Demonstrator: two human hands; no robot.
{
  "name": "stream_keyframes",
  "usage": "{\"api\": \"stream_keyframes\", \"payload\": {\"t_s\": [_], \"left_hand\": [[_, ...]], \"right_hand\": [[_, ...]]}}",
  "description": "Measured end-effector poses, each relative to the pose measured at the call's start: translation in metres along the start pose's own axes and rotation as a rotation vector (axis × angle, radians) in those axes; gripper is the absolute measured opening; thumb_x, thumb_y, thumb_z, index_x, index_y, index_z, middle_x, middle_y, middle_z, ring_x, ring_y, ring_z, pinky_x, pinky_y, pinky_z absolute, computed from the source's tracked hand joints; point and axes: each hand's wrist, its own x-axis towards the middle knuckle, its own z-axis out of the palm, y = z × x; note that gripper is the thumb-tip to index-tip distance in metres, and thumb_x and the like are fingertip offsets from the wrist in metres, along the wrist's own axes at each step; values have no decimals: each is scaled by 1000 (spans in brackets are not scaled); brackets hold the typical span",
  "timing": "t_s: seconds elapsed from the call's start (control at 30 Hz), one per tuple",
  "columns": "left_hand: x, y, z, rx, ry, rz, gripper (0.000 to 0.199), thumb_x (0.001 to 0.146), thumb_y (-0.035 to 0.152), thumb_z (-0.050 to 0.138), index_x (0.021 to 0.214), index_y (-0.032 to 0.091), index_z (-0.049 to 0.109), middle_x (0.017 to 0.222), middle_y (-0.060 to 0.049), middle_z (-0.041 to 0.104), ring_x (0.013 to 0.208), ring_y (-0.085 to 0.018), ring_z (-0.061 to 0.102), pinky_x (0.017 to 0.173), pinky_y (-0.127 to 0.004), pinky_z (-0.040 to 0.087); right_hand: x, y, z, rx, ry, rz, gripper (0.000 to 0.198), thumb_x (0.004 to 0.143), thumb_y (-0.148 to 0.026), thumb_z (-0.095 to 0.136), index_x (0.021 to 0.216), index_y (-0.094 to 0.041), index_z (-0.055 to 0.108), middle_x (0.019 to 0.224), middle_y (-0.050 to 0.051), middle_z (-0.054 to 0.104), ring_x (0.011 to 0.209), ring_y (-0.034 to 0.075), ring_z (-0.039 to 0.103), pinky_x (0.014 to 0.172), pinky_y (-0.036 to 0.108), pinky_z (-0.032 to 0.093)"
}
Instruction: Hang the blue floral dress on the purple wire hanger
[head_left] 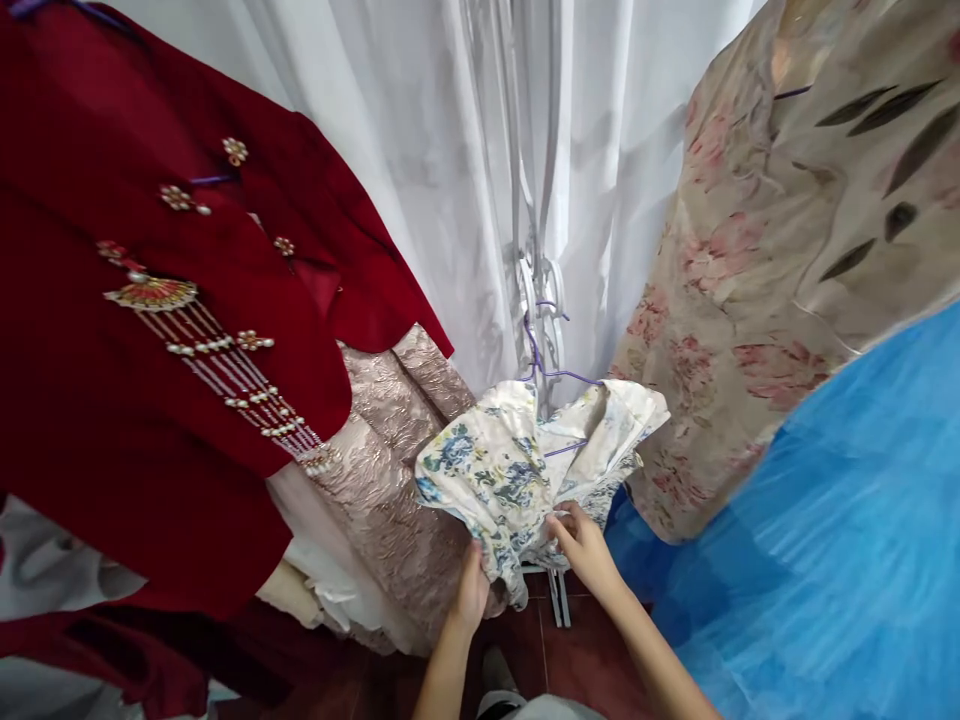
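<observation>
A short cream blouse (487,460) with a blue and yellow floral print hangs in front of me on a purple wire hanger (534,362). My left hand (471,590) grips its lower left edge, thumb up along the cloth. At the front opening, my right hand (581,542) pinches the fabric with curled fingers. The blouse hangs partly open at the neck, where the hanger's lower bar crosses. Its back is mostly hidden.
White hooks and straps (532,240) hold the hanger before a white curtain (420,130). A dark red jacket (225,230) hangs left over a pinkish textured skirt (390,470). To the right are a beige floral dress (712,330) and a blue tulle garment (840,540). Reddish floor tiles (517,640) lie below.
</observation>
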Motion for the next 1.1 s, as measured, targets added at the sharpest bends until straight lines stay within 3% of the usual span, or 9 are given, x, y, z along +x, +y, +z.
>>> {"api": "stream_keyframes", "payload": {"t_s": [0.07, 0.17, 0.37, 0.47, 0.63, 0.77, 0.87, 1.0, 1.1], "left_hand": [[-5, -3, -8, 87, 56, 3, 58, 61, 64, 85, 97, 21, 75, 101, -11, 77, 108, -33, 71, 100, -45, 55], [-3, 0, -7, 150, 190, 192, 66, 64, 59, 85, 114, 19, 67, 117, -14, 73, 118, -33, 66, 104, -43, 51], [-7, 6, 8, 232, 370, 526, 72, 78, 53, 77, 135, 21, 45, 142, -17, 53, 133, -30, 53, 112, -43, 43], [-21, 4, 20, 360, 403, 637, 67, 83, 45, 74, 137, 23, 42, 148, -15, 45, 140, -29, 44, 116, -43, 37], [-47, -4, 36, 404, 281, 593, 53, 89, 39, 65, 136, 23, 45, 143, -14, 48, 135, -28, 47, 112, -42, 40], [-67, -25, 38, 444, 204, 492, 42, 90, 34, 60, 131, 25, 51, 139, -12, 52, 130, -27, 51, 109, -43, 42], [-72, -42, 41, 513, 136, 493, 38, 89, 28, 59, 127, 23, 55, 133, -12, 57, 128, -27, 53, 109, -45, 42], [-61, -53, 61, 586, -40, 482, 39, 84, 21, 60, 123, 21, 59, 125, -13, 64, 121, -28, 60, 108, -46, 43], [-54, -49, 81, 593, -33, 562, 36, 82, 18, 60, 119, 19, 61, 121, -14, 64, 118, -28, 61, 104, -43, 46]], "right_hand": [[11, 0, 7, -68, -11, -29, 39, 91, -59, 55, 83, -21, 57, 57, 1, 62, 53, 19, 57, 58, 29, 42], [14, 3, 10, -81, -41, -30, 46, 93, -63, 49, 71, -22, 52, 53, 1, 59, 50, 19, 57, 56, 29, 41], [11, 5, 8, -225, 42, -13, 48, 87, -63, 58, 108, -19, 57, 65, 2, 71, 54, 23, 64, 58, 31, 45], [29, -1, 12, -352, 126, -6, 46, 88, -60, 55, 107, -18, 57, 69, 6, 73, 60, 26, 68, 59, 32, 45], [65, -10, 19, -440, 177, -24, 26, 87, -42, 54, 90, -18, 64, 68, 11, 72, 72, 27, 69, 62, 29, 40], [68, -12, 16, -430, 165, -46, 17, 82, -32, 55, 74, -19, 61, 67, 10, 69, 69, 24, 65, 61, 28, 36], [48, -9, 10, -390, 130, -53, 21, 79, -33, 55, 61, -21, 54, 58, 7, 62, 61, 21, 58, 59, 28, 34], [4, -7, -3, -282, 35, -85, 21, 76, -35, 56, 60, -21, 53, 55, 2, 59, 55, 17, 53, 57, 26, 35], [-22, -11, -12, -175, -26, -90, 18, 72, -33, 58, 61, -20, 55, 53, -1, 56, 53, 15, 52, 56, 25, 37]]}}
